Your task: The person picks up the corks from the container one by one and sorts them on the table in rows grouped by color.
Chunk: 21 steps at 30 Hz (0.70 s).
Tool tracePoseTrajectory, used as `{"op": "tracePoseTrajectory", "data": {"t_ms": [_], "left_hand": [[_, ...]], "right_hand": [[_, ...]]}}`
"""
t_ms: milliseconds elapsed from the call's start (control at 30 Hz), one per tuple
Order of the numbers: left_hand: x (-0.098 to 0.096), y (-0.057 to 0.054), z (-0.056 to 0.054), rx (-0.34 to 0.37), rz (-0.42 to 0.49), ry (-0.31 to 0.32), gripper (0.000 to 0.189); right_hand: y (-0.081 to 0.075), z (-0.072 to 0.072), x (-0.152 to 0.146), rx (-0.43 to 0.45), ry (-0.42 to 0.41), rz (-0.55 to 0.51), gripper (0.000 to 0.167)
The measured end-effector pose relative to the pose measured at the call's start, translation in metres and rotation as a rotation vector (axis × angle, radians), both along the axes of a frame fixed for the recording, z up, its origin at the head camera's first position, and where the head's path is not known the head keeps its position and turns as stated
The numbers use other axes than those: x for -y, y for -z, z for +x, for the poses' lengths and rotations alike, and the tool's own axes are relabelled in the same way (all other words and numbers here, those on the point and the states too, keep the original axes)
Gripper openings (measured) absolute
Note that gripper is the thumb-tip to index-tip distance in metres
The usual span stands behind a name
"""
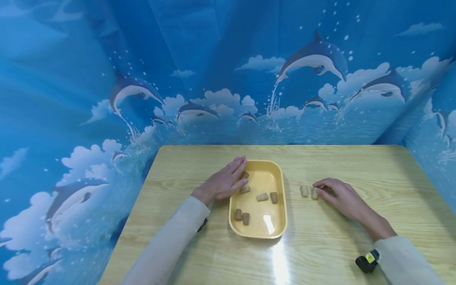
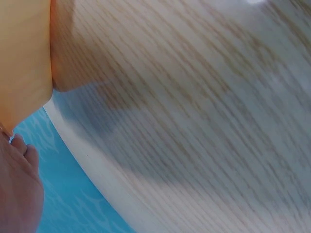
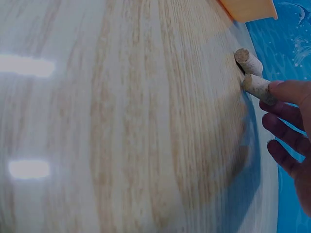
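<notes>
My right hand pinches a cork between thumb and index finger at the table surface, right of the tray. Just to its left lies a second pale cork, close beside the first. The yellow tray has several corks lying scattered inside, such as a pale one and a browner one near the middle. Across the tray's left rim rests my left hand, its fingers extended and partly covering a cork at the upper left.
The wood-grain table runs back to a blue dolphin-print curtain, which also stands at both sides. Bright light reflections show on the tabletop in front of the tray. A black wrist device sits at the right cuff.
</notes>
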<state>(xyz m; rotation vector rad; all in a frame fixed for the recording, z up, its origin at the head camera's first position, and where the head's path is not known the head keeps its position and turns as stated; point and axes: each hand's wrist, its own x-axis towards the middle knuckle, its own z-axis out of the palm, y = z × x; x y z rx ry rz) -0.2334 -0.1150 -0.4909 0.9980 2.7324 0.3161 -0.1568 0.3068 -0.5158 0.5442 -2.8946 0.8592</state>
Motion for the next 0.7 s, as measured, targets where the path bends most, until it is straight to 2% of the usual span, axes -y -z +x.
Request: {"op": "tracePoseTrajectory", "data": {"t_ms": [400,533,700], "left_hand": [[-0.0001,0.0017,-0.0008,0.01,0.008,-0.004,0.08],[0.0001,0.002,-0.0008,0.006,0.015,0.001,0.08],[0.0007,0.0027,-0.0014,0.008,0.011,-0.003,0.08]], "right_hand": [[0.0039,-0.0041,0.0037,0.025,-0.005,0.01,0.026],[0.0049,-0.0027,0.0028,0.024,0.005,0.019,0.032],[0.0051,-0.0007,0.0023,0.078,0.021,0.024,0.048]]}}
